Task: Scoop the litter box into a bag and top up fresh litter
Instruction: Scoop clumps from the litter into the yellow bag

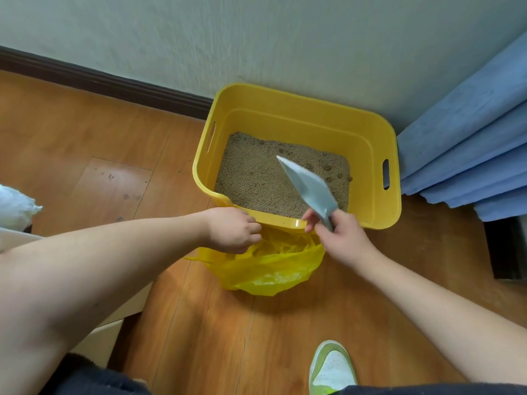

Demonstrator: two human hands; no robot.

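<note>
1. Nearest: a white and green sneaker [332, 367] is standing on the wood-grain plank floor [199, 323]; dark trouser fabric [94, 377] is showing along the bottom edge.
2. Both bare forearms are reaching forward and inward, the left from the lower left, the right from the lower right.
3. Left hand [232, 230] is sitting knuckles up, fingers curled down at the near left edge of the yellow bag [268, 269]; grip looks to be pinching the bag's rim, but the fingertips are hidden.
4. The bag is thin, glossy, crinkled plastic, mouth open upward, sitting on the floor and touching the near wall of the litter box [368, 138].
5. Right hand [339, 238] is clenching its grip round the handle of the scoop [309, 188], index finger extended along the box's near rim.
6. The scoop is grey, smooth, pointed, tilting up and to the left over the litter [256, 178]; it is motion-blurred.
7. The litter box is a yellow hard-plastic tub, rounded corners, slot handles in the left and right walls, standing against the wall.
8. The litter is tan, fine, granular; a few darker clumps [330, 169] are lying near the right side.
9. Left edge: a white crinkled bag [14, 206], partly cut off.
10. Far: dark skirting board [99, 81], pale textured wall [256, 38], pleated blue curtain [470, 138] hanging at right.
</note>
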